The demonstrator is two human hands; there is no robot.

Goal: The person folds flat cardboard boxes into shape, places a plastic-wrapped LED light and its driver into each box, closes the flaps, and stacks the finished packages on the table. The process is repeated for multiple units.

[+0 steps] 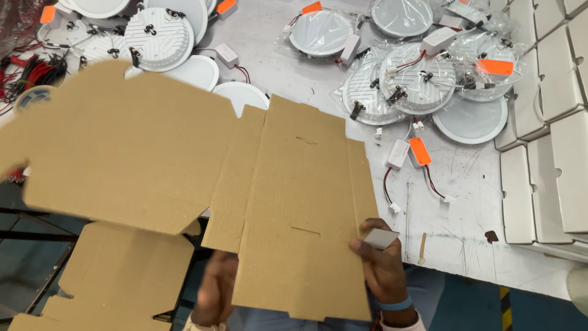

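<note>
A flat, unfolded brown cardboard box blank (184, 165) is held up over the table's near edge, with its flaps spread. My right hand (383, 263) grips its lower right edge, thumb on top, and a small white-grey tab shows at the fingertips. My left hand (215, 288) is under the blank's lower middle, mostly hidden and blurred, touching the cardboard from below. A second cardboard blank (116, 276) lies lower left, beneath the held one.
Round white ceiling lamps (416, 79), some in clear plastic bags, cover the far part of the white table (465, 245). Small white drivers with red-black wires and orange tags (419, 151) lie loose. Folded white boxes (551, 159) are stacked at the right. Red wires sit far left.
</note>
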